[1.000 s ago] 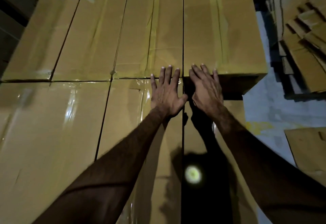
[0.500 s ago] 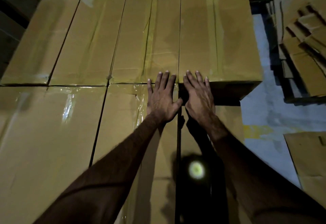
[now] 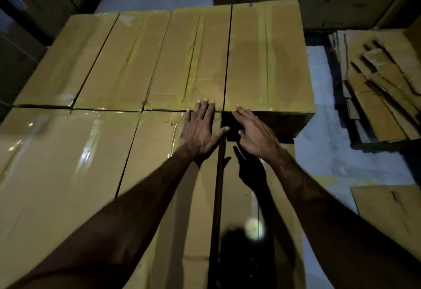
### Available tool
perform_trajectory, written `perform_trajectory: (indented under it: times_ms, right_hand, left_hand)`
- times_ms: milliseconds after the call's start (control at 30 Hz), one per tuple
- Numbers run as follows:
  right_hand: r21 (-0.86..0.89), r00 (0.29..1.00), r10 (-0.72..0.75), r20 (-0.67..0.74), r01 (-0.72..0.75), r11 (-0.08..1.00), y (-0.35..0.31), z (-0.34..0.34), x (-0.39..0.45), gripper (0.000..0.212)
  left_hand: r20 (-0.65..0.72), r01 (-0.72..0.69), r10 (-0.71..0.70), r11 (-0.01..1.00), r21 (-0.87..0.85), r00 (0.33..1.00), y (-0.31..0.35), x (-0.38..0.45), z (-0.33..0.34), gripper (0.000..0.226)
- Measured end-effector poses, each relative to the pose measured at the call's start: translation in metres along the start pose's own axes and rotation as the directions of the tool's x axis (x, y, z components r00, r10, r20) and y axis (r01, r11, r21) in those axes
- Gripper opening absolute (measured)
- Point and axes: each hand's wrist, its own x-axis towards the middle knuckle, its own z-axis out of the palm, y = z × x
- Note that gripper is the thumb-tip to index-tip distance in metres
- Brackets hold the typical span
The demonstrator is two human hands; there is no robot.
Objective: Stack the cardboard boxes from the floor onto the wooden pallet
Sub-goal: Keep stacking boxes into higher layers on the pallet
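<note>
Boxes (image 3: 268, 61), stiff, tape-slick, probably heavy, want edge grips; left hand (image 3: 198, 129) presses flat, right hand (image 3: 255, 131) hovers, fingers loose.

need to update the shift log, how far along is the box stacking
Done: a far row of four boxes, including the far right box, sits on the stack. In hand: left hand lies flat on a near box; right hand hovers open. Left: the near right slot sits lower; no floor boxes show.
</note>
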Motion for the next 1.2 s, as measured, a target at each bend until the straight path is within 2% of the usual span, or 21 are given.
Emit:
perform_trajectory:
  times_ms: [100, 233, 467, 633, 800, 933, 1100, 1200]
  right_hand:
    - [0.157, 0.994, 0.092, -0.058, -0.082, 0.984, -0.007, 0.003, -0.033, 0.067]
    - [0.324, 0.966, 0.252, -0.064, -0.219, 0.92, -0.029, 0.019, -0.085, 0.063]
    - [0.558, 0.94, 0.339, -0.048, -0.256, 0.79, -0.099, 0.05, -0.177, 0.056]
    - [0.662, 0.94, 0.34, -0.017, -0.244, 0.709, -0.157, 0.063, -0.237, 0.054]
    - [0.663, 0.951, 0.308, 0.007, -0.235, 0.71, -0.201, 0.08, -0.287, 0.052]
    - [0.607, 0.961, 0.276, 0.016, -0.228, 0.761, -0.225, 0.095, -0.328, 0.054]
    - [0.5, 0.969, 0.245, 0.005, -0.215, 0.839, -0.247, 0.12, -0.376, 0.052]
    - [0.388, 0.973, 0.228, 0.04, -0.225, 0.893, -0.252, 0.14, -0.395, 0.058]
  left_hand:
    - [-0.028, -0.005, 0.002, 0.996, -0.086, 1.0, -0.003, -0.034, -0.015, 0.098]
    - [-0.032, 0.021, -0.03, 0.97, -0.241, 0.999, -0.002, -0.108, -0.03, 0.091]
    - [0.02, 0.195, -0.209, 0.868, -0.457, 0.978, 0.017, -0.271, -0.042, 0.079]
    - [0.051, 0.334, -0.378, 0.739, -0.586, 0.925, 0.03, -0.37, -0.048, 0.075]
    - [0.017, 0.387, -0.507, 0.635, -0.669, 0.862, 0.02, -0.445, -0.043, 0.073]
    - [-0.005, 0.385, -0.557, 0.58, -0.718, 0.83, 0.006, -0.499, -0.033, 0.073]
    - [-0.017, 0.375, -0.562, 0.573, -0.729, 0.827, -0.02, -0.556, -0.024, 0.072]
    - [0.042, 0.452, -0.576, 0.593, -0.666, 0.816, -0.052, -0.578, -0.012, 0.08]
